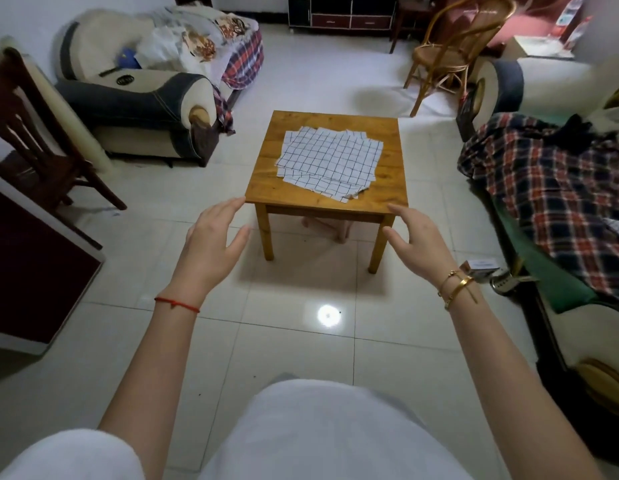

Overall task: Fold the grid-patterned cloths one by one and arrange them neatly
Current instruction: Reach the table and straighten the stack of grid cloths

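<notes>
While hands hover apart | grid-patterned cloths (330, 159) unfolded | table (387, 181)

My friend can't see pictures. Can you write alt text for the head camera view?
Two open hands, left hand and right hand, reach toward a small wooden table holding a loose pile of unfolded grid-patterned cloths, in a tiled living room.

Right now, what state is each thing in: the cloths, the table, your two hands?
Cloths: unfolded, flat, in a loose overlapping pile on the table.
Table: upright, bearing the cloths.
Left hand: open, holding nothing, short of the table.
Right hand: open, holding nothing, near the table's front corner.
</notes>
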